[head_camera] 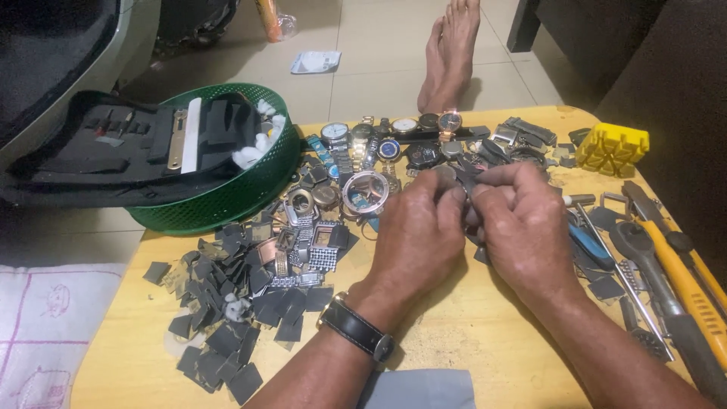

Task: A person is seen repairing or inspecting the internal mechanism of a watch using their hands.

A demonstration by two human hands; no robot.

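At the near edge, both forearms enter from 6 o'clock; the left wrist carries a black-strapped wristwatch [356, 327]. The left hand [419, 227] and right hand [519, 227] meet at the centre of the wooden table [469, 333], fingers pinched narrow around a small dark watch part [463, 182] held between the fingertips of both hands; its exact kind cannot be told, as the fingers cover most of it. At 9 o'clock of the hands lies a heap of grey square pads [227, 318], and just beyond it a cluster of rectangular watch cases [307, 242]. At 3 o'clock lie hand tools: a blue-handled tool [592, 246] and a yellow-handled tool [681, 280]. Further out, at 11 o'clock, a round open watch case [365, 193] lies just beside the left hand, and a green basket [250, 189] holds a black tool pouch [129, 144]. At 12 o'clock a row of round watches [394, 132] lines the far edge; at 1 o'clock stands a yellow case holder [612, 148]. Judged from this layout, the work is mid-course: one part is in hand, while many watches and cases remain loose and unsorted.
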